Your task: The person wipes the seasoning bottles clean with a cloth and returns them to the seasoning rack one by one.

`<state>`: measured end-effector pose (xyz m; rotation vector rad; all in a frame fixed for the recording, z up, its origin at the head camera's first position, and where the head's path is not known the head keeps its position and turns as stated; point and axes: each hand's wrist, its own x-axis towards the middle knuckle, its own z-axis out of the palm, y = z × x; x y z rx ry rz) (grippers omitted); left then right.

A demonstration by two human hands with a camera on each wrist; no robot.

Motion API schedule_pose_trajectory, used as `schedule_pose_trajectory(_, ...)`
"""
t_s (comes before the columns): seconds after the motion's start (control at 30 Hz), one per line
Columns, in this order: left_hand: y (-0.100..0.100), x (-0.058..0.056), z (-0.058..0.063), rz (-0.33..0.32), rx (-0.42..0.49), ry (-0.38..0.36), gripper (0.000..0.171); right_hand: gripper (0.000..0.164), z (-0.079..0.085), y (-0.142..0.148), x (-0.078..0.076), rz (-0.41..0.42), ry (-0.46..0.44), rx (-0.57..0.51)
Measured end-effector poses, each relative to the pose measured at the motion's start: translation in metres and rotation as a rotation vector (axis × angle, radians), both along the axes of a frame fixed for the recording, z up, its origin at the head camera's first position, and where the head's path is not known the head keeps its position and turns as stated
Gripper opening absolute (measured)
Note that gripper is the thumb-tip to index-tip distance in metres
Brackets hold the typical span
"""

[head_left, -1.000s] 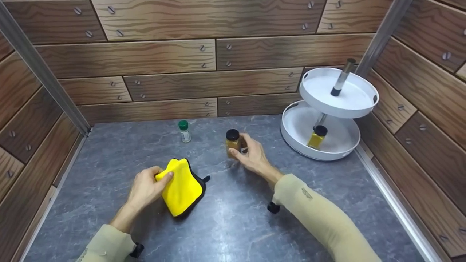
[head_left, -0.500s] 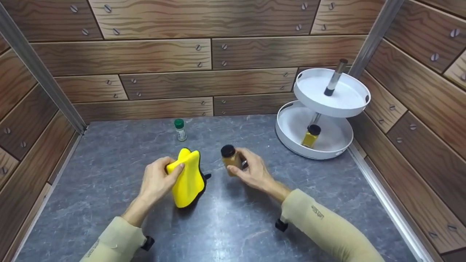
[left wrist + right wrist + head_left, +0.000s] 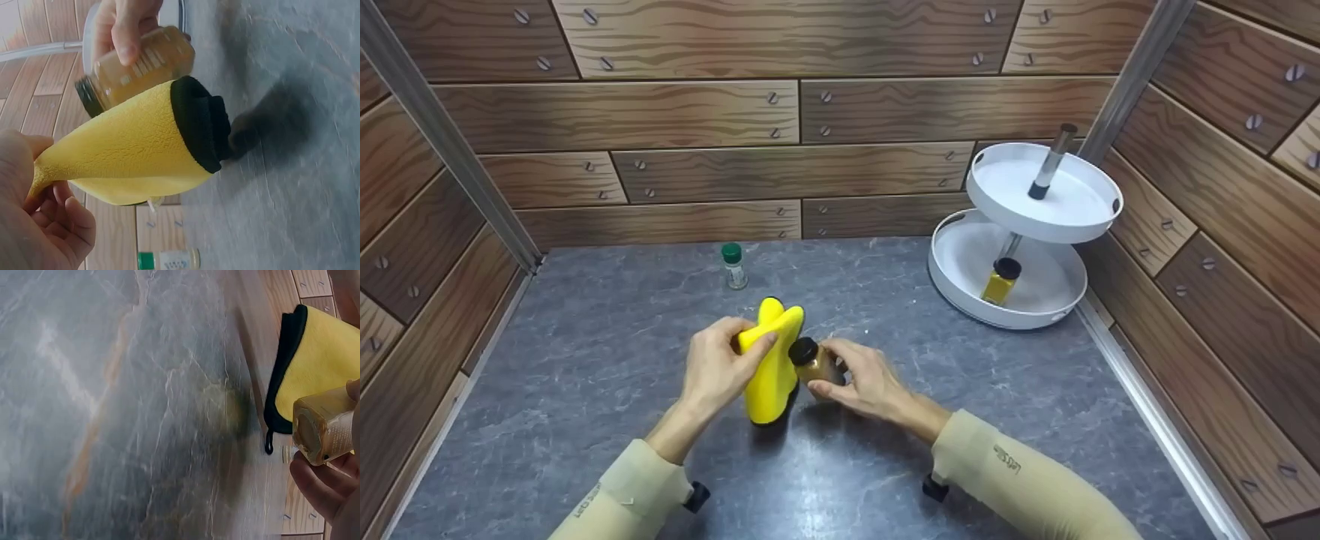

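Observation:
A yellow cloth (image 3: pixel 771 375) with black edging hangs folded from my left hand (image 3: pixel 720 365), which pinches its upper end between thumb and fingers. My right hand (image 3: pixel 866 380) grips a spice jar (image 3: pixel 819 365) with a black lid and brownish-yellow contents, tilted with its lid toward the cloth. In the left wrist view the jar (image 3: pixel 143 64) is just beyond the cloth (image 3: pixel 129 146); whether they touch I cannot tell. The right wrist view shows the jar's base (image 3: pixel 309 433) raised off the table, with the cloth (image 3: pixel 323 354) behind it.
A small jar with a green lid (image 3: pixel 734 266) stands toward the back of the grey marbled table (image 3: pixel 607 337). At the right is a two-tier white round tray (image 3: pixel 949 281); its lower tier holds a black-lidded yellow jar (image 3: pixel 1001 282). Wood-patterned walls (image 3: pixel 705 112) enclose the table.
My right hand has lifted the spice jar off the table and brought it left and nearer, tilting it. My left hand has carried the cloth right, so the two are now close together.

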<state>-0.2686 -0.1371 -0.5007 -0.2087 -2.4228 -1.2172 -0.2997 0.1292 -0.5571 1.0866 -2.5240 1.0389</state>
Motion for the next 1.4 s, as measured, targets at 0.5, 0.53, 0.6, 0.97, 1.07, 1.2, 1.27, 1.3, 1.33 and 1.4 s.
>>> schedule_pose_trajectory(0.5, 0.014, 0.009, -0.006, -0.260, -0.035, 0.105, 0.020, 0.051, 0.002, -0.008, 0.007, -0.026, 0.019, 0.001)
schedule_pose_trajectory(0.53, 0.013, 0.009, -0.007, -0.262, -0.058, 0.127, 0.018, 0.051, 0.002, -0.007, 0.008, -0.026, 0.025, 0.000)
schedule_pose_trajectory(0.6, 0.013, 0.010, -0.009, -0.268, -0.114, 0.171, 0.015, 0.051, 0.003, -0.006, 0.008, -0.019, 0.038, -0.011)
schedule_pose_trajectory(0.97, -0.004, 0.015, -0.010, -0.306, -0.337, 0.315, 0.014, 0.050, 0.006, -0.001, 0.007, 0.022, 0.076, -0.025)
schedule_pose_trajectory(1.07, -0.007, 0.017, -0.011, -0.301, -0.350, 0.351, 0.014, 0.052, 0.008, -0.001, 0.007, 0.015, 0.064, -0.030)
schedule_pose_trajectory(1.2, -0.005, 0.018, -0.011, -0.283, -0.340, 0.395, 0.014, 0.053, 0.009, -0.001, 0.007, 0.015, 0.079, -0.044)
schedule_pose_trajectory(1.27, -0.002, 0.017, -0.011, -0.271, -0.339, 0.410, 0.014, 0.053, 0.009, -0.002, 0.006, 0.020, 0.105, -0.044)
schedule_pose_trajectory(1.3, -0.001, 0.017, -0.010, -0.267, -0.341, 0.413, 0.014, 0.053, 0.009, -0.002, 0.006, 0.023, 0.122, -0.041)
schedule_pose_trajectory(1.33, 0.001, 0.017, -0.009, -0.263, -0.344, 0.414, 0.014, 0.052, 0.009, -0.002, 0.006, 0.024, 0.139, -0.033)
schedule_pose_trajectory(1.4, 0.004, 0.016, -0.008, -0.256, -0.357, 0.413, 0.014, 0.052, 0.008, -0.003, 0.006, 0.027, 0.171, -0.014)
